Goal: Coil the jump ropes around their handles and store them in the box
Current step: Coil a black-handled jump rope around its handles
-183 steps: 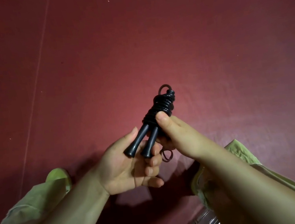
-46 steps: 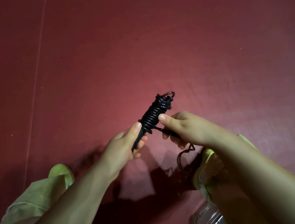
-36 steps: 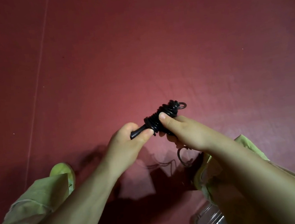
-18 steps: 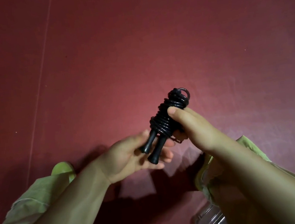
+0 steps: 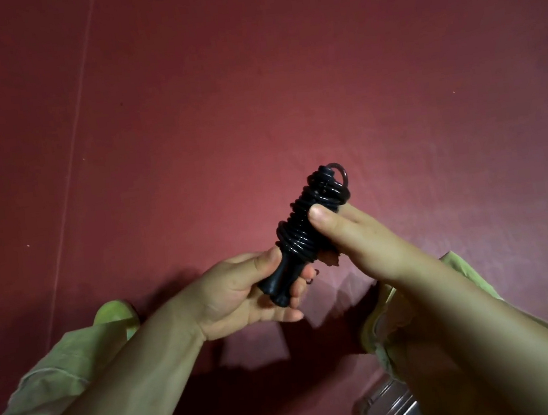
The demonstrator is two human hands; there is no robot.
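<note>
In both hands' grip, glossy black ribbed jump rope coil point(image 5: 305, 224), flared handles point(image 5: 280, 284)

The left hand point(image 5: 242, 294) grips the bare ends of the handles point(image 5: 280, 284) of a black jump rope point(image 5: 305, 224), which is coiled tightly and points toward one o'clock. The right hand point(image 5: 355, 235) holds the coils, thumb pressed on them. At five o'clock, a clear box point(image 5: 387, 410) lies on the red floor point(image 5: 249, 72).

Glossy black plastic rope point(image 5: 306, 227); matt red floor point(image 5: 251, 89); clear plastic box point(image 5: 387, 410).
</note>
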